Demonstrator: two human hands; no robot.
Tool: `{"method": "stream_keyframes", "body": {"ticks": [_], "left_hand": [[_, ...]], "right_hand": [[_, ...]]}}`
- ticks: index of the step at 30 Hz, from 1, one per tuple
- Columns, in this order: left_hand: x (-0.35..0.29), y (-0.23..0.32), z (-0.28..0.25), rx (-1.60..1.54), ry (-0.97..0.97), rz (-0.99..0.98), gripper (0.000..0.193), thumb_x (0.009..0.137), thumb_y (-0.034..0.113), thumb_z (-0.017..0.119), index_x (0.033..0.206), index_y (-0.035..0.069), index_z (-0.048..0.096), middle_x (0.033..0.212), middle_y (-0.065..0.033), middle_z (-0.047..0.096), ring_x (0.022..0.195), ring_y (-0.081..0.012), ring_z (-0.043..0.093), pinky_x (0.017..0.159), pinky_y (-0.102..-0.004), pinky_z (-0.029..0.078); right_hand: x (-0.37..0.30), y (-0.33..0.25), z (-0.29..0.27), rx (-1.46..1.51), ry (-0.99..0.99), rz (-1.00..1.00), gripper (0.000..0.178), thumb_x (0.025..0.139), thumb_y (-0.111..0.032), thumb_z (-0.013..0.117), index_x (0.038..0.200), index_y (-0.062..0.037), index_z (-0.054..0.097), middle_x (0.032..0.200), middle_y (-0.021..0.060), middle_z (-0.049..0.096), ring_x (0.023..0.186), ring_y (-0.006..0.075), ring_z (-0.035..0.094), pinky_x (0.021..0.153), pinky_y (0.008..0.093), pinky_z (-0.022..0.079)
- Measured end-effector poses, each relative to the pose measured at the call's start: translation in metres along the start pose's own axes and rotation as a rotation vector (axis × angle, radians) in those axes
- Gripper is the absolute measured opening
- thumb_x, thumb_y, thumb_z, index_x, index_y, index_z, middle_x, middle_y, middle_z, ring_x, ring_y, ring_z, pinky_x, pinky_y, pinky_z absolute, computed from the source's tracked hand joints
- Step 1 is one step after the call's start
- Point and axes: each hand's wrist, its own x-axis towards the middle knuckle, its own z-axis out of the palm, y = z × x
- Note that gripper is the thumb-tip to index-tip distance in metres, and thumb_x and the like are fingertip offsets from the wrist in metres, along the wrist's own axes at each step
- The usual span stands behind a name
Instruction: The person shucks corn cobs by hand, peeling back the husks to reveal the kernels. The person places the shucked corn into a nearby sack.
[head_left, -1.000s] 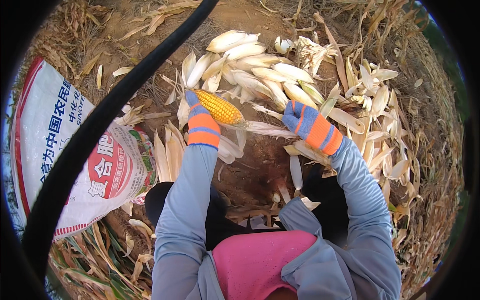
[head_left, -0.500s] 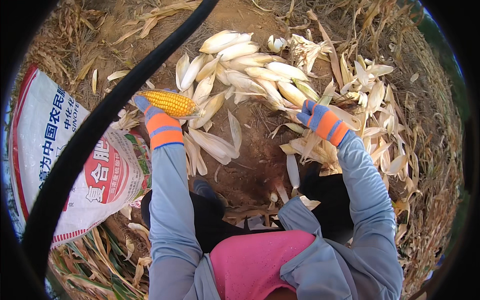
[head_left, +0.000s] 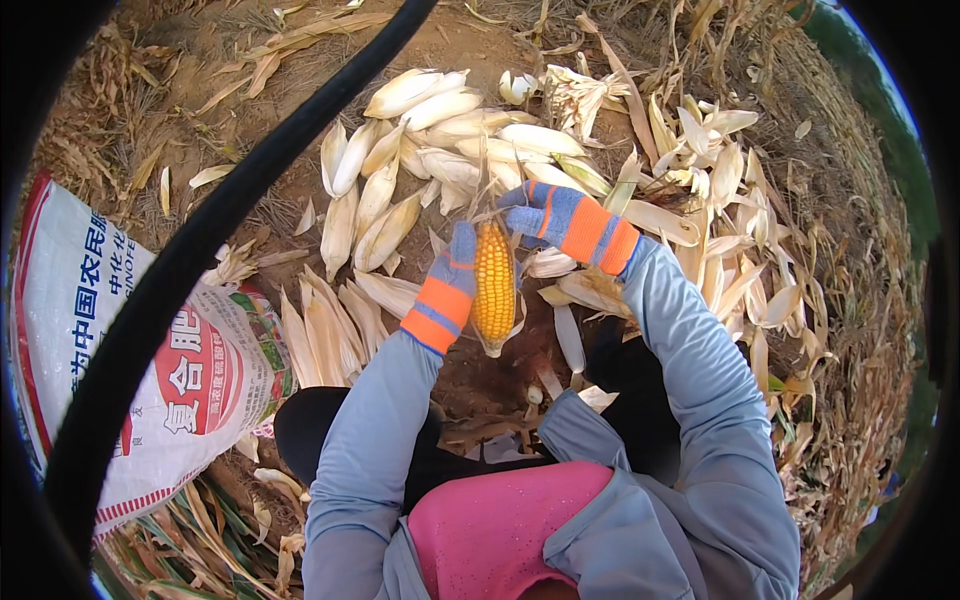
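Note:
A bare yellow corn cob [head_left: 494, 290] hangs upright in front of me, its narrow tip toward my lap. Dry husk strands spread from its upper end and along its right side. My left hand [head_left: 448, 282], in a grey and orange glove, closes on the cob's upper left side. My right hand [head_left: 575, 225], gloved the same way, has its fingers curled at the husk by the cob's upper end. What its fingertips pinch is partly hidden. Just beyond both hands lies a pile of unhusked corn ears [head_left: 450, 140].
A white and red woven sack [head_left: 150, 370] lies at the left. Loose pale husks [head_left: 740, 230] heap up on the right, and more husks [head_left: 325, 335] lie by my left forearm. A black strap-like band [head_left: 230, 190] crosses the view at the left.
My left hand has moved from beside the sack to the middle with the cob, whose tip now points toward me. My right hand has come left to the cob's upper end.

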Motion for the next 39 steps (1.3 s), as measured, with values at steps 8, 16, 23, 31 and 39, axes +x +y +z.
{"method": "stream_keyframes", "body": {"ticks": [8, 16, 23, 31, 39], "left_hand": [[-0.009, -0.001, 0.014, 0.068, -0.037, -0.083, 0.065, 0.083, 0.057, 0.029, 0.118, 0.003, 0.042, 0.106, -0.0098, 0.052, 0.094, -0.0183, 0.05, 0.082, -0.0286, 0.042], [0.005, -0.01, 0.003, -0.083, -0.195, -0.039, 0.058, 0.084, 0.048, 0.032, 0.12, 0.003, 0.038, 0.105, -0.0101, 0.052, 0.089, -0.0188, 0.052, 0.078, -0.0303, 0.044], [0.016, -0.017, -0.002, 0.064, -0.186, 0.049, 0.048, 0.086, 0.036, 0.034, 0.121, 0.003, 0.037, 0.106, -0.0084, 0.05, 0.087, -0.0164, 0.051, 0.078, -0.0272, 0.043], [0.014, -0.038, -0.026, 0.4, -0.146, 0.231, 0.039, 0.088, 0.022, 0.036, 0.122, 0.002, 0.035, 0.109, -0.0064, 0.049, 0.086, -0.0136, 0.051, 0.079, -0.0236, 0.042], [0.0, -0.015, -0.012, 0.598, -0.008, 0.387, 0.036, 0.089, 0.018, 0.04, 0.12, 0.001, 0.037, 0.107, -0.0043, 0.048, 0.084, -0.0107, 0.049, 0.077, -0.0216, 0.04]], "right_hand": [[0.01, 0.021, 0.001, -0.039, 0.044, 0.025, 0.029, 0.075, -0.027, 0.059, 0.092, -0.0037, 0.057, 0.076, 0.005, 0.057, 0.069, 0.0125, 0.052, 0.063, 0.026, 0.043], [0.003, 0.009, 0.003, 0.148, 0.137, 0.011, 0.031, 0.075, -0.03, 0.059, 0.091, -0.0026, 0.057, 0.073, 0.0074, 0.056, 0.065, 0.0127, 0.051, 0.062, 0.0268, 0.043], [0.008, 0.02, 0.003, -0.237, -0.096, -0.16, 0.045, 0.071, -0.037, 0.062, 0.092, 0.0028, 0.059, 0.073, 0.0157, 0.059, 0.066, 0.0192, 0.055, 0.062, 0.0294, 0.044], [0.014, 0.031, -0.002, -0.141, 0.17, 0.017, 0.052, 0.076, -0.046, 0.052, 0.081, 0.0049, 0.058, 0.066, 0.015, 0.057, 0.062, 0.0212, 0.055, 0.057, 0.0322, 0.044], [-0.005, 0.004, 0.002, -0.089, 0.143, 0.109, 0.046, 0.081, -0.042, 0.05, 0.083, 0.0031, 0.056, 0.054, 0.0072, 0.046, 0.047, 0.0149, 0.046, 0.047, 0.0292, 0.04]]}}
